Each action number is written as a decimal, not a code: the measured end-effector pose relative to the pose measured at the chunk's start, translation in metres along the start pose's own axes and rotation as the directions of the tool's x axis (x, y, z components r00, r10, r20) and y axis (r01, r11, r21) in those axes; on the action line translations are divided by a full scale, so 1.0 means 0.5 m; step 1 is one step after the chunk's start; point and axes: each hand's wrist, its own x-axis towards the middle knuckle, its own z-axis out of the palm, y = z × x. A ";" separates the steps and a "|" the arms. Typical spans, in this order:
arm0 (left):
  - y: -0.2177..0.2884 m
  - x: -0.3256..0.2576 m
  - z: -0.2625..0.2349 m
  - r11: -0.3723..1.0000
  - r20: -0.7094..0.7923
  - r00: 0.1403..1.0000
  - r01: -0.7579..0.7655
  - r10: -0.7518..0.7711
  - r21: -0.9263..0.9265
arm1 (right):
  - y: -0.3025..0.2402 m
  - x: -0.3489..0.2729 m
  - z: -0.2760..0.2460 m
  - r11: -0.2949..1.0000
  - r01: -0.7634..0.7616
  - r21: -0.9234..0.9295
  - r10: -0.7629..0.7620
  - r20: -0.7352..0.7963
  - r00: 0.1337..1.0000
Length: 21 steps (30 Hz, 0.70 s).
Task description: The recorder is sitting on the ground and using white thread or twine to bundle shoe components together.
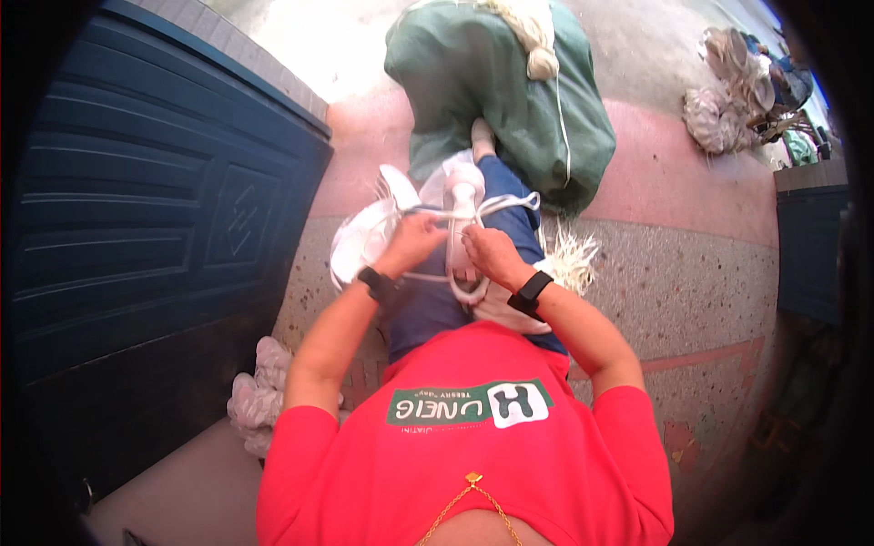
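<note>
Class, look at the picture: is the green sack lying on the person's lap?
No. The green sack lies on the floor beyond the person's foot.

Both fingertips are hidden behind the white fan part (462, 227).

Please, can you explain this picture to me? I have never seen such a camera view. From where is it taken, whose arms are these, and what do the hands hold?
The picture comes from a wide camera worn on a person's head, looking down, so straight edges bend near the rim. The red shirt and both forearms belong to that person, who seems to sit on a speckled floor. The left hand and the right hand are together over the lap, working on a white frame with thin white strips; what each hand grips exactly is hard to tell. Each wrist wears a black band. In front lies a green sack. A dark blue door stands to the left.
</note>
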 end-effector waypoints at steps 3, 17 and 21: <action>-0.039 0.016 0.040 0.971 -0.137 0.967 -0.193 0.212 0.141 | 0.031 0.053 0.050 0.992 0.013 -0.127 -0.022 -0.072 0.997; -0.043 -0.011 0.052 0.851 -0.148 0.870 -0.402 0.470 0.338 | -0.008 0.047 -0.023 0.947 0.231 -0.224 -0.174 0.246 0.953; -0.038 -0.016 0.051 0.702 0.031 0.774 -0.590 0.632 0.400 | 0.034 0.002 -0.101 0.990 0.126 0.063 -0.140 0.331 0.933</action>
